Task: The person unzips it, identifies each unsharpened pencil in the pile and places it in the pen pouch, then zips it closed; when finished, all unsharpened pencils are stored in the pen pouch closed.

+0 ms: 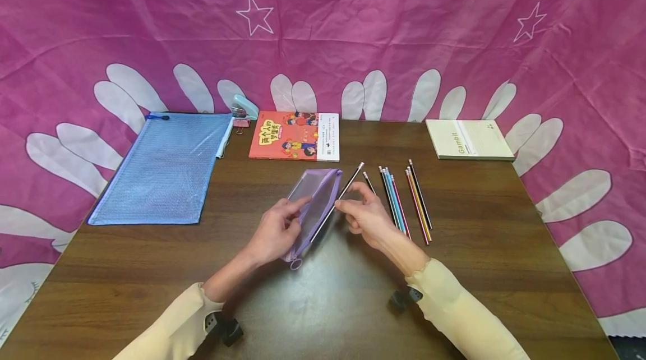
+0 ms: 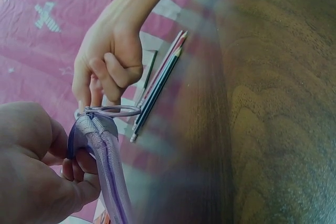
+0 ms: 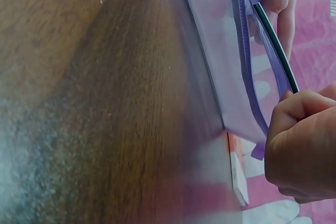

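Observation:
A see-through purple zipper pouch stands tilted over the middle of the table, its zipped side parted. My left hand grips its left side, thumb and fingers on the mesh, as the left wrist view of the pouch's zipper also shows. My right hand pinches a dark pencil with a white-tipped end up. In the right wrist view the pencil's lower end lies at the pouch's opening; how far inside is unclear. Right of that hand lie several loose pencils.
A blue mesh zipper folder lies at the left. Behind are a light-blue stapler, a pink binder clip, a red picture book and a pale notebook. A pink cloth hangs beyond the table.

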Action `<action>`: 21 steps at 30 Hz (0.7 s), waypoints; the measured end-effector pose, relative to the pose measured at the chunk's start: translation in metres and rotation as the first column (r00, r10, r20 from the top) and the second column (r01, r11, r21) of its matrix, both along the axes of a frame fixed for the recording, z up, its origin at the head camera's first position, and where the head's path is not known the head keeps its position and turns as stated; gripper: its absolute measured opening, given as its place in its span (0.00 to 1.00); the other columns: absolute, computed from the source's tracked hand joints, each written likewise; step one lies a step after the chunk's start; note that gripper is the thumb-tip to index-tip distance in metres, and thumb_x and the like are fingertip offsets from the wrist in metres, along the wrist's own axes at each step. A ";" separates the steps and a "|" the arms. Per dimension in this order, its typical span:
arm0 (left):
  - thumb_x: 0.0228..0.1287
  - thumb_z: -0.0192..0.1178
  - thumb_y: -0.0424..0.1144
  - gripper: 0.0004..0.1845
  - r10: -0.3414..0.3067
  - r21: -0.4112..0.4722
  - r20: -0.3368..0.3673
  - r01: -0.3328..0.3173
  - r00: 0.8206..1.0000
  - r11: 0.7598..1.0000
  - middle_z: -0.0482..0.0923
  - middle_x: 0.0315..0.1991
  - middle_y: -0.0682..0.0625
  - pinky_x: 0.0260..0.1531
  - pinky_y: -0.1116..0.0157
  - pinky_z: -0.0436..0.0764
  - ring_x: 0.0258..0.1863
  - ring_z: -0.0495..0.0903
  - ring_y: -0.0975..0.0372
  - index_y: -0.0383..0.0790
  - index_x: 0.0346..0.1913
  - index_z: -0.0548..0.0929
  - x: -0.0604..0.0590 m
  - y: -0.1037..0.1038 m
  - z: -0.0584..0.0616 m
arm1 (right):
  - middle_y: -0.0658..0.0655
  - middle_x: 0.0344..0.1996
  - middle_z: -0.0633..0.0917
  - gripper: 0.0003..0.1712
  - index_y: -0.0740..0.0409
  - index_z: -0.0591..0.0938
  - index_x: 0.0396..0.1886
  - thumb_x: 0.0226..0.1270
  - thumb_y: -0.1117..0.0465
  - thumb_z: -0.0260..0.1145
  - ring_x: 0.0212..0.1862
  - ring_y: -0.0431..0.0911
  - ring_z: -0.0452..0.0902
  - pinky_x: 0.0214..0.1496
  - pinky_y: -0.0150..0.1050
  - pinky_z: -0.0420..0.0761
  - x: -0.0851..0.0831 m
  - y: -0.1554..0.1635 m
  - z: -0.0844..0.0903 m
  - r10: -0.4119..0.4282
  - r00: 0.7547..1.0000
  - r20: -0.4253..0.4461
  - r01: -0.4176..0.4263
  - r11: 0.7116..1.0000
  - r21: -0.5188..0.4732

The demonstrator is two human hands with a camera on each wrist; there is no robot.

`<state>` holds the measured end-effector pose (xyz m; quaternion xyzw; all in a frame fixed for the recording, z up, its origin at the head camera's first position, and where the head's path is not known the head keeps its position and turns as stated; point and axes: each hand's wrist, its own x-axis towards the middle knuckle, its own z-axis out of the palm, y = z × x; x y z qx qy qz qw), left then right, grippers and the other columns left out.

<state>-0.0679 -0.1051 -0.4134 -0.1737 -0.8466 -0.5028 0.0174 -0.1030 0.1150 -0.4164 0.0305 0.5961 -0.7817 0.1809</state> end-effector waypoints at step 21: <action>0.59 0.55 0.20 0.27 0.004 -0.014 0.014 -0.004 1.000 1.000 0.74 0.36 0.44 0.32 0.65 0.82 0.33 0.76 0.57 0.31 0.63 0.79 -0.001 0.004 0.002 | 0.53 0.24 0.83 0.20 0.60 0.71 0.49 0.60 0.74 0.67 0.12 0.37 0.58 0.14 0.29 0.58 0.004 -0.020 0.005 -0.085 0.996 0.005 0.083 0.982 0.169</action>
